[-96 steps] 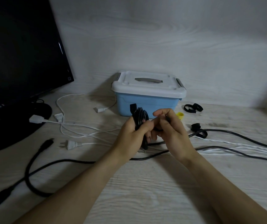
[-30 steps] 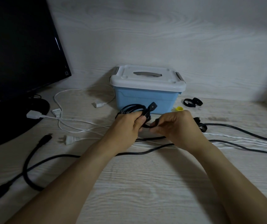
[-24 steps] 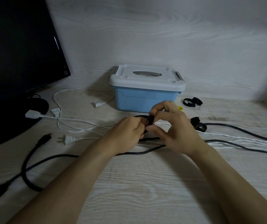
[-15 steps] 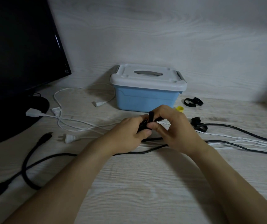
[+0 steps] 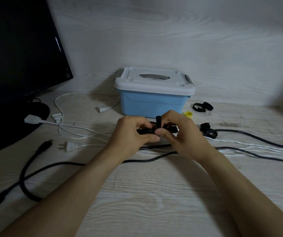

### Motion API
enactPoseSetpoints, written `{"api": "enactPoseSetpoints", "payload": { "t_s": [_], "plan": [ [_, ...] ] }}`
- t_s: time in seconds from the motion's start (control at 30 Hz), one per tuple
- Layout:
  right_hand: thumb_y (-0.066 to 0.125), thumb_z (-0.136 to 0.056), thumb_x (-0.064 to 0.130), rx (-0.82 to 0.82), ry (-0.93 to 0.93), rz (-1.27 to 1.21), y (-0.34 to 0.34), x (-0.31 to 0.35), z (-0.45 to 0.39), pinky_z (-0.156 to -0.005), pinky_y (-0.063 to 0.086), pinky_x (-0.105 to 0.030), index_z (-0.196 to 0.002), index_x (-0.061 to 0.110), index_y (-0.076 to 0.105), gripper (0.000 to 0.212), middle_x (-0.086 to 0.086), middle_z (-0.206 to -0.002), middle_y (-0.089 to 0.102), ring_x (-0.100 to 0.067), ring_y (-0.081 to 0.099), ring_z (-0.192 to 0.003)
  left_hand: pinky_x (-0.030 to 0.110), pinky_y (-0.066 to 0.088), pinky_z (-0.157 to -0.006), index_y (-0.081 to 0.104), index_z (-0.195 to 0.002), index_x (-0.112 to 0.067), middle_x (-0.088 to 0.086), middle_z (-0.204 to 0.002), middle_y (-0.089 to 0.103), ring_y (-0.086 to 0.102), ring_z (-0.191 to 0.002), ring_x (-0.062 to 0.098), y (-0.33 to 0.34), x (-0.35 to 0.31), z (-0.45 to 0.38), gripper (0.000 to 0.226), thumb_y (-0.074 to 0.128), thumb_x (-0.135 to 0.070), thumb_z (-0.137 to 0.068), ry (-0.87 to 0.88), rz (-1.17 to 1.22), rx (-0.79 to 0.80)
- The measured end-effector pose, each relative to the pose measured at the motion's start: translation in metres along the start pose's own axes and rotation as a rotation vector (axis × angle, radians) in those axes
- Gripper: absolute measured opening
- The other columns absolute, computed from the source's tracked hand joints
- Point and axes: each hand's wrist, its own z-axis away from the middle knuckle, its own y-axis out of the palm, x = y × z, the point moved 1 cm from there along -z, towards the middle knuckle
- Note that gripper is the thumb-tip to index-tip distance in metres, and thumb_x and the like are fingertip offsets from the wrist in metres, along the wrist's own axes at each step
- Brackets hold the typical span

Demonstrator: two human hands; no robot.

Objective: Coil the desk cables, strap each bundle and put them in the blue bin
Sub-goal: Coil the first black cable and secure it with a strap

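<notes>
Hands first: my left hand grips the coiled black bundle before the lidded blue bin; right hand pinches its strap. Other cables lie loose, nothing binned.

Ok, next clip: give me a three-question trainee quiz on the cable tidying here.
1. True or false: the blue bin has its white lid on.
2. What does the left hand grip?
A. white plug
B. black cable bundle
C. yellow cap
3. Fill in: the right hand pinches a black ____ at the bundle.

Key: 1 true; 2 B, the black cable bundle; 3 strap.
</notes>
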Motion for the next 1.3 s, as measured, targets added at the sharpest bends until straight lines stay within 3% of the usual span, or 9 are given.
{"api": "enactPoseSetpoints", "payload": {
  "t_s": [0.17,0.3,0.37,0.5,0.6,0.73,0.9,1.07,1.3],
  "plan": [
    [0.069,-0.092,0.011,-0.074,-0.005,-0.013,0.004,0.003,0.001,-0.069,0.048,-0.023,-0.089,0.014,0.059,0.011,0.0,-0.086,0.063,-0.012,0.06,-0.079,0.018,0.051,-0.081,0.073,-0.082,-0.038,-0.026,-0.081,0.07,0.067,-0.086,-0.004,0.0,-0.003,0.001,0.031,0.084,-0.011,-0.072,0.088,-0.02,-0.009],
    [0.066,-0.095,0.013,-0.172,-0.01,0.037,0.005,0.005,0.002,-0.064,0.05,-0.026,-0.088,0.01,0.062,0.009,0.001,-0.081,0.065,-0.009,0.062,-0.077,0.018,0.051,-0.085,0.078,-0.099,-0.017,-0.01,-0.096,0.074,0.066,-0.091,-0.005,0.001,-0.002,-0.001,0.024,0.082,-0.012,-0.076,0.181,-0.087,0.013],
    [0.066,-0.095,0.013,-0.207,-0.002,0.028,0.006,0.007,0.002,-0.065,0.053,-0.026,-0.087,0.013,0.062,0.008,0.003,-0.08,0.065,-0.007,0.064,-0.076,0.018,0.047,-0.078,0.078,-0.098,-0.016,-0.012,-0.089,0.072,0.062,-0.086,-0.005,0.0,-0.005,-0.001,0.023,0.082,-0.015,-0.076,0.218,-0.157,0.044],
    [0.067,-0.094,0.014,-0.248,0.045,-0.039,0.009,0.01,0.003,-0.067,0.053,-0.02,-0.084,0.02,0.06,0.014,0.003,-0.078,0.066,-0.01,0.066,-0.073,0.033,0.048,-0.076,0.075,-0.097,-0.016,-0.007,-0.083,0.065,0.06,-0.084,0.017,-0.004,-0.007,0.0,0.024,0.083,-0.021,-0.075,0.221,-0.267,0.096],
    [0.068,-0.093,0.015,-0.255,0.172,-0.105,0.013,0.009,0.003,-0.063,0.05,-0.02,-0.081,0.016,0.061,0.015,-0.004,-0.075,0.067,-0.016,0.066,-0.071,0.03,0.041,-0.074,0.069,-0.097,-0.014,-0.01,-0.085,0.061,0.054,-0.086,0.013,-0.003,-0.006,0.0,0.025,0.082,-0.022,-0.077,0.241,-0.299,0.089],
    [0.069,-0.093,0.011,-0.16,0.265,-0.251,0.006,0.002,-0.004,-0.056,0.041,-0.025,-0.077,0.006,0.064,0.017,-0.012,-0.065,0.059,-0.013,0.05,-0.058,0.026,0.028,-0.088,0.071,-0.098,-0.007,-0.015,-0.09,0.054,0.033,-0.089,-0.004,0.002,-0.008,0.004,0.031,0.082,-0.022,-0.074,0.306,-0.362,0.002],
    [0.07,-0.092,0.01,-0.12,0.275,-0.297,0.006,-0.001,-0.005,-0.06,0.043,-0.026,-0.08,-0.001,0.067,0.016,-0.017,-0.069,0.062,-0.013,0.052,-0.062,0.022,0.035,-0.078,0.071,-0.1,-0.018,-0.014,-0.09,0.059,0.051,-0.1,0.015,-0.001,0.0,-0.001,0.038,0.085,-0.035,-0.069,0.202,-0.367,0.041],
    [0.071,-0.091,0.01,-0.103,0.311,-0.29,0.005,0.0,-0.004,-0.061,0.046,-0.02,-0.08,0.005,0.07,0.012,-0.006,-0.069,0.067,-0.008,0.056,-0.062,0.01,0.048,-0.083,0.066,-0.088,-0.033,-0.019,-0.09,0.069,0.065,-0.09,-0.005,-0.008,0.003,0.0,0.033,0.089,-0.022,-0.066,0.086,-0.116,0.157],
    [0.07,-0.092,0.011,-0.076,0.514,-0.349,0.007,-0.003,-0.005,-0.053,0.033,-0.018,-0.075,-0.004,0.063,0.023,0.0,-0.058,0.052,-0.006,0.04,-0.051,0.013,0.047,-0.08,0.073,-0.091,-0.013,-0.002,-0.092,0.072,0.063,-0.096,0.008,0.003,0.006,0.004,0.029,0.088,-0.007,-0.067,0.223,-0.2,0.062]
  ]
}}
